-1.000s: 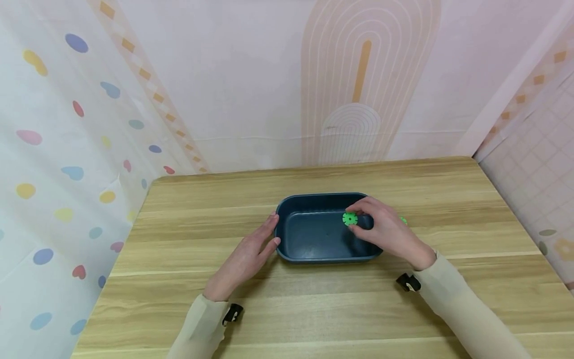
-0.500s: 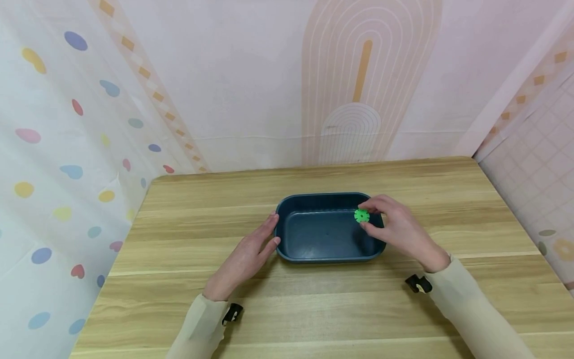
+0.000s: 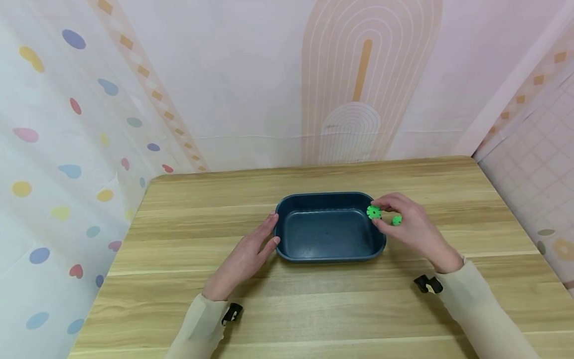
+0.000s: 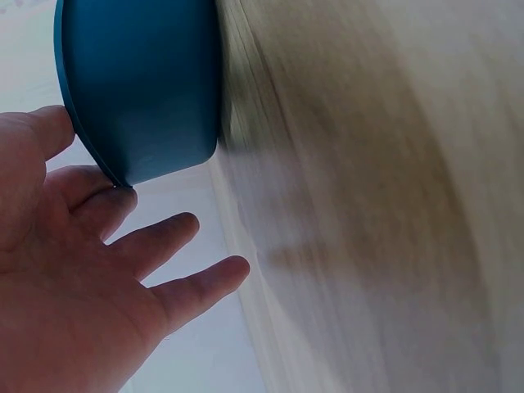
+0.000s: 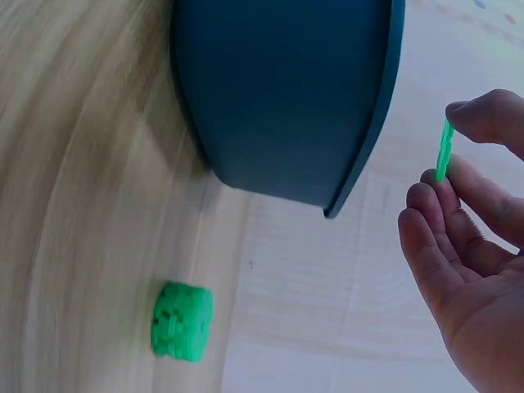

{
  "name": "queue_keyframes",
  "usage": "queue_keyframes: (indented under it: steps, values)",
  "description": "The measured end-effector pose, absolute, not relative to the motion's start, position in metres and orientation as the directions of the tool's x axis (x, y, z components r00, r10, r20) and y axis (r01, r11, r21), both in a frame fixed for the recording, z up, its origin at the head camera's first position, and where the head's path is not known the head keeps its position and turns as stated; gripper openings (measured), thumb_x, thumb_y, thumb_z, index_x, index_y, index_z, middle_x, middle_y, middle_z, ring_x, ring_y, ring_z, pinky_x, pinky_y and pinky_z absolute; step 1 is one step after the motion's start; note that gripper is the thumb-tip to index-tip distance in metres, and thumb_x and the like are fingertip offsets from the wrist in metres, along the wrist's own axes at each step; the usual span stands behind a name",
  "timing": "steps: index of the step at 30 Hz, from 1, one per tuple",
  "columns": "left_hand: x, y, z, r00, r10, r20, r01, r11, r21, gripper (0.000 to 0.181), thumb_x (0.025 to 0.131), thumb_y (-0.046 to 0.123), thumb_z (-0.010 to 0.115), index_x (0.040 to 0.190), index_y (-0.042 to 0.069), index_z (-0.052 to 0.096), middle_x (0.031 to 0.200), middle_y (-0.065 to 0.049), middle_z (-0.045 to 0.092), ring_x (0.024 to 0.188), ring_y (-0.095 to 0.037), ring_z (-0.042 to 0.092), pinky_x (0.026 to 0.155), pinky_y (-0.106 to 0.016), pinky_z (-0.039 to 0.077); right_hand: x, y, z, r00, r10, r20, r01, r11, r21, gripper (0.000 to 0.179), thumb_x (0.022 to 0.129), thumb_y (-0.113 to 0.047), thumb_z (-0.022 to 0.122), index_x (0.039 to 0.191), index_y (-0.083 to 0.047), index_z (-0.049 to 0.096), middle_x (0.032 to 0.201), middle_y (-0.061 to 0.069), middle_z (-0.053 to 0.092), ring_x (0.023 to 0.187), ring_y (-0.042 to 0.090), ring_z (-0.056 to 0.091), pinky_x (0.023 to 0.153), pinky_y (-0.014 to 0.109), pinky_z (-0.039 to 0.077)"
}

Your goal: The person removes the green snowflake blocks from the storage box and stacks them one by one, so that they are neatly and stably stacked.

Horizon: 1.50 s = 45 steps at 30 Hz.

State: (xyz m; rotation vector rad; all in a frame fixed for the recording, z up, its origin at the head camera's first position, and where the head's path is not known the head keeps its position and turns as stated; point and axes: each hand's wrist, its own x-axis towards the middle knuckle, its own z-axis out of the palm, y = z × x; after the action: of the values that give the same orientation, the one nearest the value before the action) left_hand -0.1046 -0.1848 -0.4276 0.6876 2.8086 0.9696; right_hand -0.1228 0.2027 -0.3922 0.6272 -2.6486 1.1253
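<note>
A dark blue oblong plastic bin (image 3: pixel 329 229) stands on the table, its inside bare in the head view. At the bin's left end my left hand (image 3: pixel 244 257) touches the rim with thumb and fingertips. In the left wrist view, the other fingers of this hand (image 4: pixel 90 270) are spread below the rim. My right hand (image 3: pixel 412 227) pinches a green notched snowflake disc (image 3: pixel 374 212) between thumb and fingers, over the bin's right rim. Edge-on, the disc (image 5: pixel 444 151) looks thin in the right wrist view. Beside the bin sits a stack of green discs (image 5: pixel 182 322), partly hidden by the hand in the head view.
The wooden table (image 3: pixel 188 239) reaches back to a patterned cloth (image 3: pixel 251 89) hung behind it. More printed cloth hangs at the left and right. Black clips (image 3: pixel 428 284) show at both cuffs.
My right hand has moved right with the green disc, from over the bin's inside to its right rim. More of the green stack shows now. The left hand stays at the rim.
</note>
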Motion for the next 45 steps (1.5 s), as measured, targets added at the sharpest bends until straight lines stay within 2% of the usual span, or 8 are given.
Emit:
queue_keyframes:
  steps: [3, 6, 10, 17, 23, 36, 41, 45]
  values:
    - [-0.105, -0.185, -0.428, -0.893, 0.445, 0.064, 0.389, 0.693, 0.607, 0.059, 0.112, 0.029, 0.049, 0.163, 0.006, 0.028, 0.169, -0.011, 0.025, 0.153, -0.027, 0.028, 0.122, -0.051, 0.03, -0.123, 0.208, -0.392, -0.89, -0.299, 0.345, -0.456, 0.627, -0.632, 0.031, 0.088, -0.001, 0.079, 0.119, -0.004, 0.074, 0.119, 0.011, 0.069, 0.098, 0.032, 0.072, 0.083, 0.05, 0.06]
    - [-0.106, -0.185, -0.428, -0.892, 0.446, 0.068, 0.392, 0.691, 0.608, 0.059, 0.112, 0.03, 0.048, 0.163, 0.006, 0.028, 0.169, -0.012, 0.025, 0.153, -0.027, 0.028, 0.122, -0.051, 0.03, -0.122, 0.213, -0.393, -0.89, -0.288, 0.355, -0.455, 0.632, -0.628, 0.03, 0.088, -0.001, 0.079, 0.117, -0.004, 0.074, 0.116, 0.009, 0.069, 0.096, 0.029, 0.071, 0.085, 0.031, 0.059]
    - [-0.106, -0.185, -0.429, -0.892, 0.448, 0.065, 0.391, 0.69, 0.609, 0.06, 0.112, 0.031, 0.047, 0.163, 0.007, 0.028, 0.169, -0.011, 0.025, 0.153, -0.026, 0.028, 0.122, -0.051, 0.03, -0.122, 0.22, -0.394, -0.881, -0.274, 0.386, -0.467, 0.628, -0.622, 0.03, 0.086, 0.004, 0.08, 0.115, -0.001, 0.074, 0.113, 0.01, 0.07, 0.095, 0.029, 0.07, 0.088, 0.009, 0.049]
    - [-0.106, -0.186, -0.429, -0.896, 0.44, 0.06, 0.383, 0.698, 0.604, 0.06, 0.112, 0.031, 0.048, 0.164, 0.008, 0.028, 0.169, -0.011, 0.025, 0.153, -0.027, 0.029, 0.121, -0.051, 0.03, -0.124, 0.231, -0.396, -0.875, -0.26, 0.408, -0.472, 0.644, -0.603, 0.03, 0.085, 0.004, 0.081, 0.114, -0.001, 0.074, 0.111, 0.009, 0.07, 0.096, 0.03, 0.069, 0.089, 0.002, 0.042]
    - [-0.105, -0.185, -0.428, -0.896, 0.441, 0.058, 0.382, 0.696, 0.608, 0.06, 0.112, 0.032, 0.047, 0.164, 0.008, 0.028, 0.169, -0.011, 0.025, 0.153, -0.027, 0.028, 0.121, -0.051, 0.03, -0.127, 0.241, -0.397, -0.886, -0.266, 0.38, -0.456, 0.653, -0.605, 0.031, 0.086, 0.001, 0.082, 0.116, -0.001, 0.074, 0.113, 0.012, 0.07, 0.098, 0.033, 0.07, 0.089, 0.002, 0.041]
    - [-0.106, -0.186, -0.428, -0.894, 0.444, 0.062, 0.388, 0.697, 0.602, 0.06, 0.112, 0.03, 0.048, 0.164, 0.007, 0.028, 0.169, -0.011, 0.025, 0.153, -0.027, 0.028, 0.121, -0.051, 0.03, -0.131, 0.26, -0.402, -0.902, -0.29, 0.319, -0.427, 0.7, -0.573, 0.031, 0.089, -0.004, 0.082, 0.119, 0.0, 0.073, 0.117, 0.017, 0.069, 0.1, 0.037, 0.069, 0.086, 0.012, 0.047]
    - [-0.105, -0.186, -0.428, -0.894, 0.444, 0.058, 0.385, 0.696, 0.606, 0.06, 0.112, 0.031, 0.048, 0.164, 0.008, 0.027, 0.169, -0.01, 0.024, 0.153, -0.026, 0.028, 0.122, -0.05, 0.03, -0.133, 0.264, -0.405, -0.908, -0.297, 0.295, -0.417, 0.711, -0.567, 0.031, 0.09, -0.005, 0.081, 0.119, 0.0, 0.073, 0.118, 0.018, 0.069, 0.101, 0.036, 0.069, 0.087, 0.03, 0.056]
    - [-0.105, -0.186, -0.428, -0.895, 0.442, 0.055, 0.38, 0.695, 0.611, 0.06, 0.112, 0.032, 0.047, 0.164, 0.008, 0.027, 0.169, -0.009, 0.023, 0.153, -0.026, 0.028, 0.122, -0.05, 0.03, -0.135, 0.267, -0.407, -0.91, -0.303, 0.283, -0.413, 0.725, -0.552, 0.03, 0.09, -0.006, 0.08, 0.119, 0.001, 0.073, 0.116, 0.017, 0.069, 0.1, 0.035, 0.068, 0.084, 0.041, 0.057]
